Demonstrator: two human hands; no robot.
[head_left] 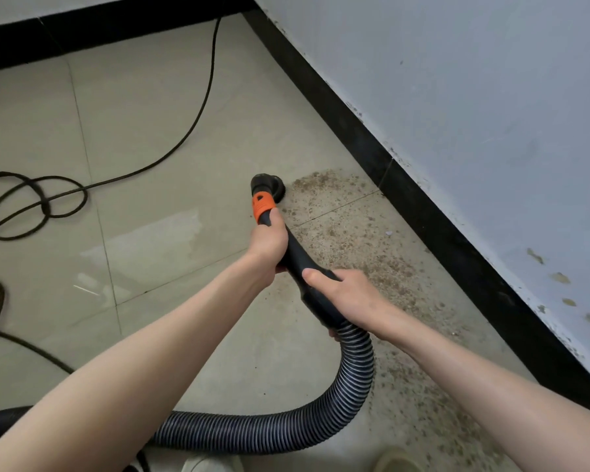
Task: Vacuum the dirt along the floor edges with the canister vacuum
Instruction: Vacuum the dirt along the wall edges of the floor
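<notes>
While both hands (304, 267) grip the wand (295, 253), its nozzle (268, 183) touches dirt (348, 233) ahead.

Both forearms bare to the frame edge, no sleeves, watch or rings seen on the left hand (268, 245) or right hand (346, 294); light-coloured footwear (397, 459) at bottom edge.
</notes>
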